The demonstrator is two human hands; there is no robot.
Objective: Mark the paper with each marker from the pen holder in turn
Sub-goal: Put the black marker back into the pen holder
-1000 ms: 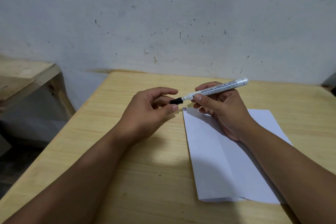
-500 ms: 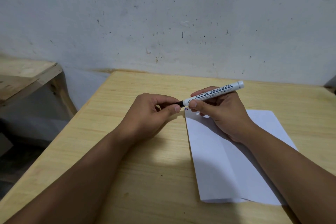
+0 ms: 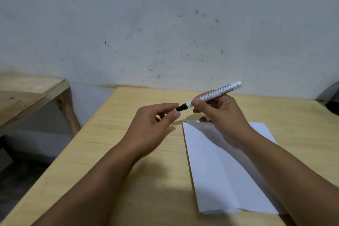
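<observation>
My right hand (image 3: 222, 117) grips a white marker (image 3: 218, 93) by the middle of its barrel. It holds the marker tilted above the far end of the white paper (image 3: 216, 176). The marker's black end (image 3: 181, 107) points left. My left hand (image 3: 150, 126) hovers just left of that end with finger and thumb apart. The index fingertip sits right at the black end, and the thumb is below and clear of it. Small red marks (image 3: 184, 121) show at the paper's far left corner. No pen holder is clearly in view.
The paper lies on a light wooden table (image 3: 128, 170) pushed against a grey wall. A lower wooden bench (image 3: 27, 93) stands to the left across a gap. A dark object (image 3: 332, 101) is cut off at the right edge.
Half a second ago my left fingers pinched the marker's black end. Now they have spread apart, and my right hand has lifted the marker slightly.
</observation>
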